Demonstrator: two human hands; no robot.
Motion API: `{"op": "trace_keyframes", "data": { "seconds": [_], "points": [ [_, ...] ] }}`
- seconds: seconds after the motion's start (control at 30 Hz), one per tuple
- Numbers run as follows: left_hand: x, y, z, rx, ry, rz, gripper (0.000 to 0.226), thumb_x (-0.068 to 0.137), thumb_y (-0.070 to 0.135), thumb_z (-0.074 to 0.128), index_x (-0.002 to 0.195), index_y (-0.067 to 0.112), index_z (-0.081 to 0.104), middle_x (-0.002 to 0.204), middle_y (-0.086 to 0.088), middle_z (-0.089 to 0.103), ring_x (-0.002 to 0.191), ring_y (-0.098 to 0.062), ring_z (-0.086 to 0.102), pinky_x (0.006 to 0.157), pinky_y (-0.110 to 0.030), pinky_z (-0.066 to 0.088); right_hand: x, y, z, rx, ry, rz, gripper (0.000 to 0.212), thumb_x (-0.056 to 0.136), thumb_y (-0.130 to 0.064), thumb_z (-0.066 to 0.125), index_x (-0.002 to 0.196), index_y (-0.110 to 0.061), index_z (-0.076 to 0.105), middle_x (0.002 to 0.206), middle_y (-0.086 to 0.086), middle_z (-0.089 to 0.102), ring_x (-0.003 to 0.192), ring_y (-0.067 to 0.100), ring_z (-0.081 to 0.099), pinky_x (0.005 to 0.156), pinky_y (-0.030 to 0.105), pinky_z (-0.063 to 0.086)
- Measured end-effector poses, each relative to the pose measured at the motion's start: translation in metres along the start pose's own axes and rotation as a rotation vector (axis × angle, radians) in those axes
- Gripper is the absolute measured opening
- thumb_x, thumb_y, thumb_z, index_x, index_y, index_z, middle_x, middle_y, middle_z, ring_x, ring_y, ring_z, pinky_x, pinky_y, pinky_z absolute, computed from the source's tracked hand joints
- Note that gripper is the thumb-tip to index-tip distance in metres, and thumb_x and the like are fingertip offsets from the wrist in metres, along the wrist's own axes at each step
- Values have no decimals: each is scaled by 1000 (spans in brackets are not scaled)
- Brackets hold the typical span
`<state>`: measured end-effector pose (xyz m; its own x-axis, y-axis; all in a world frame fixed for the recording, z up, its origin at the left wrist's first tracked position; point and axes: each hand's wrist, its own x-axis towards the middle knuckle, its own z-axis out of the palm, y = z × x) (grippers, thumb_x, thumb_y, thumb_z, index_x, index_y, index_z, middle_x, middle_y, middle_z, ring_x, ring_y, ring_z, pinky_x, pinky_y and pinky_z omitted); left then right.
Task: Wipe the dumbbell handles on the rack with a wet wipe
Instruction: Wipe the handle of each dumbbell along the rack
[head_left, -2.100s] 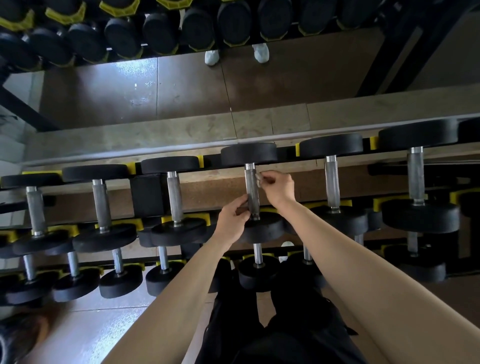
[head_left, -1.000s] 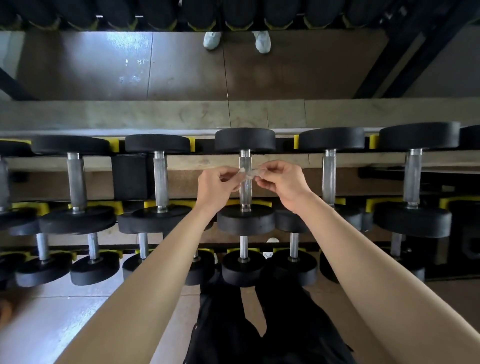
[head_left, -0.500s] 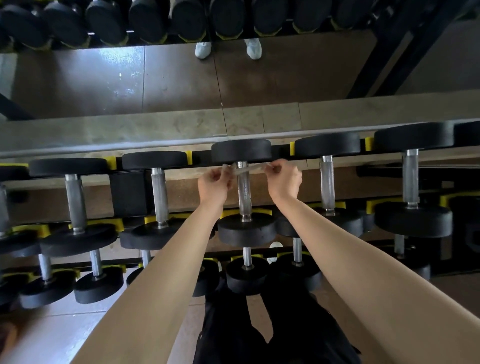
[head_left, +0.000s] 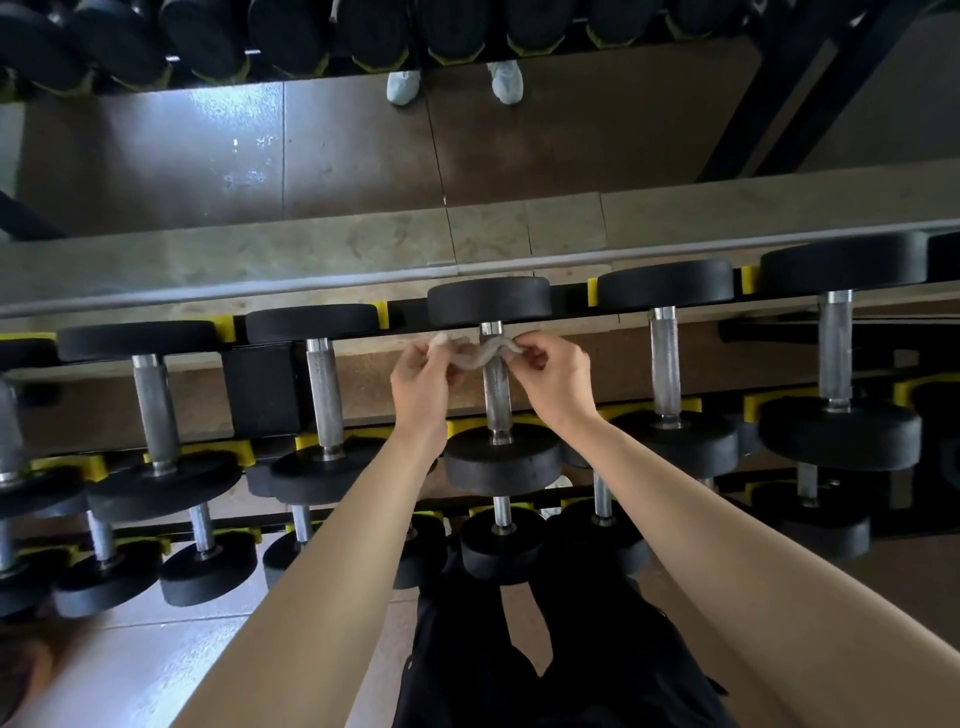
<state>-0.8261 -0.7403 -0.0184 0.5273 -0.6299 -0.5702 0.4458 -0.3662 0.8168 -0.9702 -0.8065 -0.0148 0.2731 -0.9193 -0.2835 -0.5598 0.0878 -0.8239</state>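
Well left of the middle dumbbell handle (head_left: 497, 395), on the same tier of the rack (head_left: 260, 387), sits a neighbouring handle (head_left: 324, 395) with no hand on it

Just left of the middle handle, pinches one end of the wet wipe (head_left: 470, 358) in the left hand (head_left: 421, 384), fingers curled onto it

Across the handle itself, hangs the wipe as a slack, wavy strip at the far end, close under the far plate (head_left: 488, 301). Cannot tell whether looped behind the bar or only laid over its front

Just right of the handle, clamps the other end in the right hand (head_left: 556, 382), thumb and fingers closed on it

Reads as a two-handed, shoeshine-style wipe starting at the far end. To do it well:
- Take out the slack first, so as to hug the knurled metal
- Keep both pinches firm and level
- Saw side to side while drawing down toward the near plate (head_left: 501, 457)
- Cover the full length, smooth collars included
- Avoid bunching into a rope; better kept flat for more contact

Farther right of the handle stands another handle (head_left: 665, 364), likewise with no hand on it
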Motion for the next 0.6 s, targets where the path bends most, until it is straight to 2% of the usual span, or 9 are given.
{"op": "trace_keyframes", "data": {
  "seconds": [0.07,0.13,0.23,0.37,0.43,0.5,0.6],
  "points": [
    [-8,-1,-3,15,-127,11,15,101,23,62,89,17,69,98,-13,68,93,-27,64,88,-38,51,-6,-1,-4,-63,-15,-69,20,93,-12,71,112,-12,75,96,-10,69,83,2,63,86,31,56],
    [-12,1,-5,44,-240,8,17,101,25,62,90,14,71,94,-11,67,88,-25,60,85,-36,49,-8,-5,-6,-80,-27,-123,27,92,-7,71,119,-11,73,104,-4,71,91,6,65,89,35,59],
    [-14,6,-3,109,-331,-16,17,99,24,66,93,11,75,94,-13,68,87,-28,58,82,-36,47,-8,-13,-7,-36,-106,-164,42,91,-9,73,132,-13,64,109,-2,71,94,6,67,88,29,60],
    [-11,15,-1,239,-344,-8,26,93,25,73,101,-1,76,88,-12,72,72,-12,62,68,-22,51,-8,-15,-13,-26,-268,-222,59,91,-6,72,145,-20,54,118,0,70,100,7,66,89,22,57],
    [-7,18,-4,293,-392,-29,28,92,26,75,103,0,76,95,-18,73,76,-17,64,71,-26,53,-8,-13,-14,-89,-297,-255,53,92,-5,70,141,-20,58,120,1,71,101,7,66,90,22,57],
    [-5,22,-8,301,-422,-85,29,91,27,76,106,2,77,105,-21,73,89,-23,67,84,-36,57,-8,-12,-15,-113,-249,-256,37,93,-6,69,129,-14,68,114,2,73,97,9,68,87,27,59],
    [-3,28,-14,259,-436,-156,28,89,19,77,111,2,74,113,-23,71,98,-28,66,99,-45,54,-2,-6,-20,-49,-100,-111,19,94,-9,69,112,-9,74,97,2,75,78,10,71,75,32,62]
  ]
}}
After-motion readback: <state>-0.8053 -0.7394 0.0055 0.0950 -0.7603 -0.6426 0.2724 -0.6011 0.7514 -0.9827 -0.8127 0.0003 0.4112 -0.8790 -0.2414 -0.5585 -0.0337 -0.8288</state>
